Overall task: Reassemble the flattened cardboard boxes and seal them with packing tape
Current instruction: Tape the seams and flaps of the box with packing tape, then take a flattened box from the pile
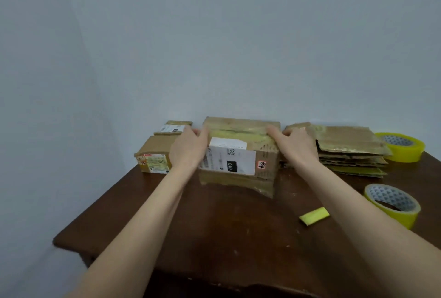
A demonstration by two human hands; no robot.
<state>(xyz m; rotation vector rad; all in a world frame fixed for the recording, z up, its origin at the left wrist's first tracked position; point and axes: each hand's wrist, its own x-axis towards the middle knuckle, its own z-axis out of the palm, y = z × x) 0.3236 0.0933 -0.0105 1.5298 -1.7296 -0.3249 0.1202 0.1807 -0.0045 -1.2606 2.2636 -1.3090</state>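
Note:
An assembled cardboard box [241, 154] with a white shipping label and yellowish tape along its top stands at the back middle of the dark wooden table [226, 226]. My left hand [188, 147] grips its left end, thumb over the top edge. My right hand [296, 145] grips its right end in the same way. A stack of flattened cardboard boxes [348, 149] lies just right of my right hand. Two rolls of yellow packing tape sit at the right: one near the front [393, 203], one behind the stack [403, 146].
Two smaller assembled boxes stand at the back left, one with a printed label [155, 154] and one behind it [173, 128]. A short folded strip of yellow tape [313, 216] lies on the table. A pale wall rises directly behind the table.

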